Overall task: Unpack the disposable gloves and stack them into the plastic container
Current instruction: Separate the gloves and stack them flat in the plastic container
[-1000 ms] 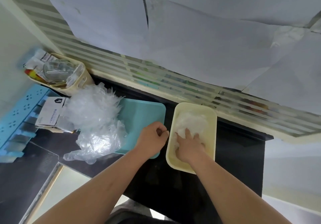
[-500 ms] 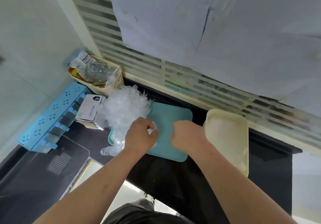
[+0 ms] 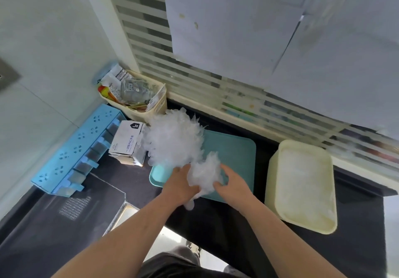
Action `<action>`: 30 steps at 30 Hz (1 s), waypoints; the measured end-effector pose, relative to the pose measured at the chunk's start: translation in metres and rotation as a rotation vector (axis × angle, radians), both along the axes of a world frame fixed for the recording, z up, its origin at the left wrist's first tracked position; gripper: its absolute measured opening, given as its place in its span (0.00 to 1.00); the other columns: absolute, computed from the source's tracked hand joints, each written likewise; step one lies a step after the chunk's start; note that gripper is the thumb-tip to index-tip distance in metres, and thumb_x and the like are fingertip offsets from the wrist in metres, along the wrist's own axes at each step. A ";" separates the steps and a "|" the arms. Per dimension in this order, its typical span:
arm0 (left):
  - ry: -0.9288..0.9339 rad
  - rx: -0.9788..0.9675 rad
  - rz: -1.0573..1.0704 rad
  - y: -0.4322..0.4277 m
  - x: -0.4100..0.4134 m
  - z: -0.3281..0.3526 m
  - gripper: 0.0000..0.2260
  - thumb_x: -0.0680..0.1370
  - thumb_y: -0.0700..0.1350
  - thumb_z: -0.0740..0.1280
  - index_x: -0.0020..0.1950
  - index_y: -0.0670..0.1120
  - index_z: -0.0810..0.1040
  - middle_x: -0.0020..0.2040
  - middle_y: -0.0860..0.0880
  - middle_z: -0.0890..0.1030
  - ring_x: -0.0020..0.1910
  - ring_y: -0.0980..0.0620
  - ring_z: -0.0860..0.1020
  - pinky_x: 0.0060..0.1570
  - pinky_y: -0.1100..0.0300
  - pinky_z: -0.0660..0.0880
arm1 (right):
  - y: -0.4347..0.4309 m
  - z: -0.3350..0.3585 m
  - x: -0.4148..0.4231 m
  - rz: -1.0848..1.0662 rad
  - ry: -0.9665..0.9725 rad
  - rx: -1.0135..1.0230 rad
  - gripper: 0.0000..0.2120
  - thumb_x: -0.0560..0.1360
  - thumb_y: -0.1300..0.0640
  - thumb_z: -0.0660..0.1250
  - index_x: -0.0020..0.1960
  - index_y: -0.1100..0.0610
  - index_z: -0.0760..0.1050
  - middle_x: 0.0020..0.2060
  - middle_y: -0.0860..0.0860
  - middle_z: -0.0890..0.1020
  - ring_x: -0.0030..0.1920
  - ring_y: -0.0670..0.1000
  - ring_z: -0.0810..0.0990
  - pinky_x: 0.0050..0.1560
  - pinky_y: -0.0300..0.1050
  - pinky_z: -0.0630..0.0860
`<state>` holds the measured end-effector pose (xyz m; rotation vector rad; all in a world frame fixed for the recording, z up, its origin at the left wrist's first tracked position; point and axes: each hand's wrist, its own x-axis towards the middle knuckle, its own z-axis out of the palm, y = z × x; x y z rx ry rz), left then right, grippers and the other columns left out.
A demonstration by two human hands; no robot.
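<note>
A heap of clear disposable gloves [image 3: 172,139] lies on the left part of a teal tray [image 3: 235,148]. Both hands hold a smaller bunch of gloves [image 3: 205,174] lifted off the heap's near side: my left hand [image 3: 180,184] grips it from the left, my right hand [image 3: 232,184] from the right. One glove finger dangles below the bunch. The cream plastic container [image 3: 272,178] stands to the right of the tray with flattened gloves [image 3: 304,180] inside.
A white glove box [image 3: 126,143] lies left of the heap. Behind it stands a cream bin [image 3: 160,105] full of packets. A blue rack [image 3: 73,150] leans along the left wall. The dark counter ends near my body.
My right hand left the cream container and crossed to the tray. Both hands then closed on a bunch of gloves and pulled it off the heap. The camera swung left.
</note>
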<state>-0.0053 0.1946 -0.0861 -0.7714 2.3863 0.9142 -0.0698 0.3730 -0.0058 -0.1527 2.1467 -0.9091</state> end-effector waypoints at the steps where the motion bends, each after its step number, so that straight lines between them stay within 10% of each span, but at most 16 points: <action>1: 0.027 0.017 -0.021 0.006 -0.007 0.000 0.37 0.71 0.59 0.74 0.78 0.56 0.64 0.71 0.52 0.71 0.67 0.47 0.76 0.65 0.53 0.75 | 0.004 0.000 -0.003 -0.044 -0.015 -0.001 0.28 0.84 0.55 0.66 0.82 0.52 0.64 0.73 0.51 0.74 0.74 0.56 0.73 0.67 0.42 0.68; 7: 0.158 0.238 0.053 0.029 -0.034 0.015 0.20 0.84 0.55 0.64 0.75 0.52 0.73 0.71 0.52 0.77 0.64 0.53 0.77 0.63 0.62 0.69 | 0.026 -0.008 -0.015 -0.323 -0.045 -0.010 0.36 0.82 0.46 0.71 0.84 0.51 0.59 0.79 0.54 0.68 0.77 0.58 0.69 0.76 0.57 0.70; 12: 0.212 0.368 0.085 0.029 -0.041 0.038 0.15 0.87 0.53 0.58 0.71 0.53 0.76 0.62 0.54 0.79 0.60 0.55 0.76 0.59 0.64 0.67 | 0.035 -0.019 -0.028 -0.358 0.092 0.063 0.14 0.80 0.51 0.72 0.63 0.55 0.79 0.54 0.51 0.83 0.53 0.53 0.81 0.57 0.47 0.79; 16: 0.254 0.264 0.032 0.018 -0.046 0.046 0.20 0.86 0.59 0.56 0.78 0.58 0.70 0.75 0.55 0.73 0.73 0.53 0.71 0.70 0.63 0.62 | 0.036 -0.010 -0.033 -0.390 0.200 0.019 0.10 0.85 0.51 0.66 0.48 0.51 0.82 0.42 0.51 0.84 0.45 0.54 0.82 0.45 0.44 0.76; 22: 0.442 -0.018 -0.003 0.013 -0.053 0.062 0.23 0.82 0.57 0.66 0.76 0.54 0.70 0.74 0.54 0.71 0.71 0.52 0.71 0.65 0.63 0.64 | 0.035 0.008 -0.039 -0.385 0.350 0.048 0.18 0.86 0.42 0.59 0.65 0.47 0.83 0.74 0.48 0.75 0.76 0.55 0.72 0.74 0.53 0.72; 26: 0.629 -0.066 -0.014 0.025 -0.051 0.076 0.27 0.76 0.61 0.71 0.73 0.56 0.71 0.70 0.58 0.72 0.68 0.56 0.70 0.64 0.61 0.69 | 0.039 0.030 -0.039 -0.475 0.383 -0.105 0.14 0.86 0.45 0.62 0.52 0.52 0.81 0.43 0.45 0.82 0.46 0.49 0.81 0.45 0.38 0.74; 30: 0.686 0.184 0.130 0.045 -0.053 0.093 0.29 0.72 0.62 0.76 0.70 0.60 0.72 0.58 0.64 0.78 0.57 0.63 0.76 0.55 0.66 0.75 | 0.040 0.039 -0.042 -0.637 0.323 -0.335 0.07 0.81 0.50 0.72 0.47 0.53 0.81 0.41 0.53 0.84 0.44 0.53 0.82 0.50 0.51 0.81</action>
